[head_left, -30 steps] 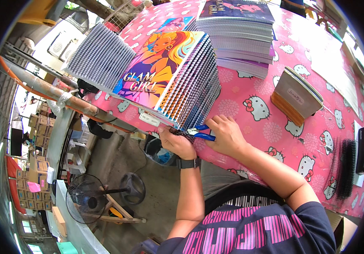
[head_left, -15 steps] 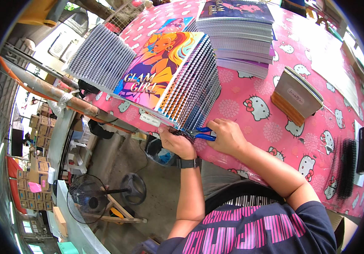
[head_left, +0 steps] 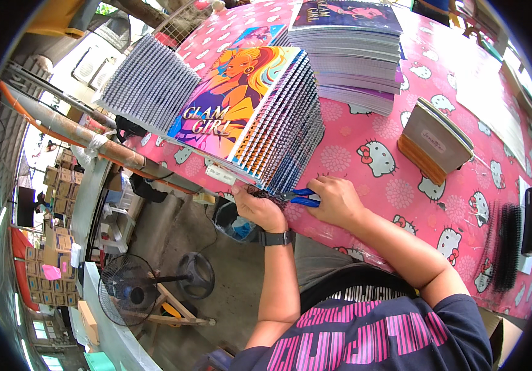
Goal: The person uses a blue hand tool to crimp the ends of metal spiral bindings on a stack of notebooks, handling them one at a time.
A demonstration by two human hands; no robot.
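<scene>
The stack of spiral notebooks (head_left: 263,117) stands at the near edge of the pink table (head_left: 334,159), its bound side turned to the right. The right hand (head_left: 338,201) has its fingers closed around the blue handles of the pliers (head_left: 306,201), whose metal head points to the lower corner of the stack. The left hand (head_left: 260,209) is at this same corner; whether its fingers are pinched on something or only rest there, I cannot tell. By my judgement the stack is heavy as a whole, the covers are smooth and may slide, and the thin coils are springy and could bend if pressed hard. It seems best to support the stack from below and at its flat sides, not by the coils, and to hold the pliers by the handles. The tips of the pliers are too small and dark to read, and the left fingertips are partly hidden.
</scene>
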